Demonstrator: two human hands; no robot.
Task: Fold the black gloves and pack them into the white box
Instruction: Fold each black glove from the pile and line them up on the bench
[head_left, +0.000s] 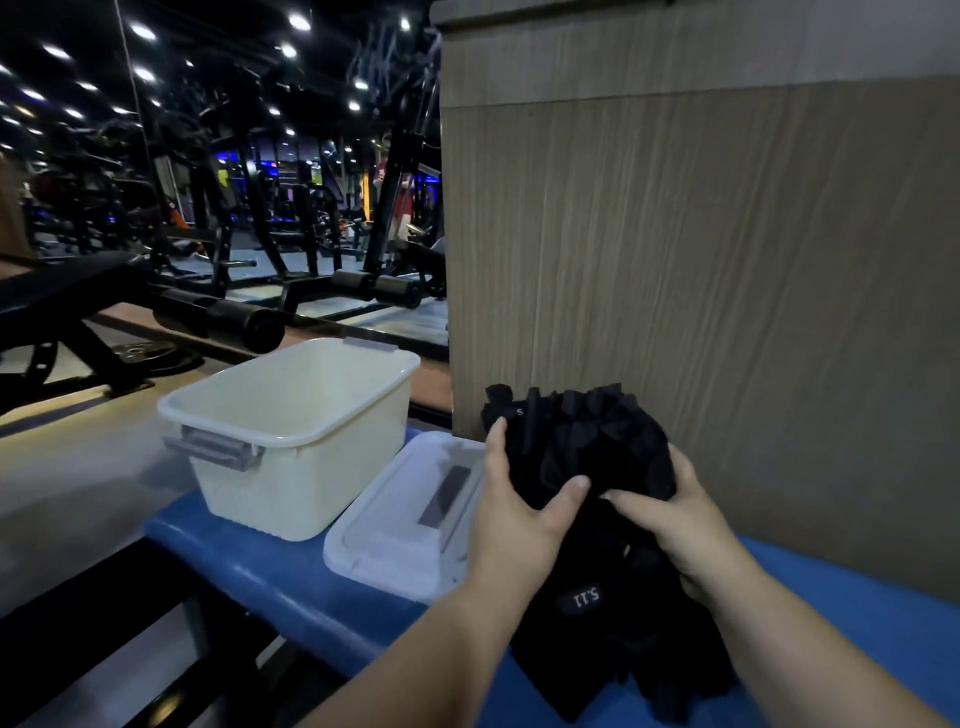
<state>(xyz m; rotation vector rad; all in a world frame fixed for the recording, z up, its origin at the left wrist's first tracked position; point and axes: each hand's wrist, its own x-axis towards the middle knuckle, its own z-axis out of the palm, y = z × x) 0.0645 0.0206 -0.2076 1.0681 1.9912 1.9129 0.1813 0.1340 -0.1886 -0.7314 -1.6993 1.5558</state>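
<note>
The left hand (519, 499) and right hand (680, 525) were both clenched on one bundle of gloves (582, 441), held just above a pile (597, 639) of more gloves on the bench (270, 577). The bundle looked loose, with glove fingers splaying out beyond the grip, so a fold could have sprung open or a glove slipped free in transit. The box (311, 483) stood open well left of the grip, with the lid (395, 540) between them. A low carry risked snagging the lid or clipping the box rim.
</note>
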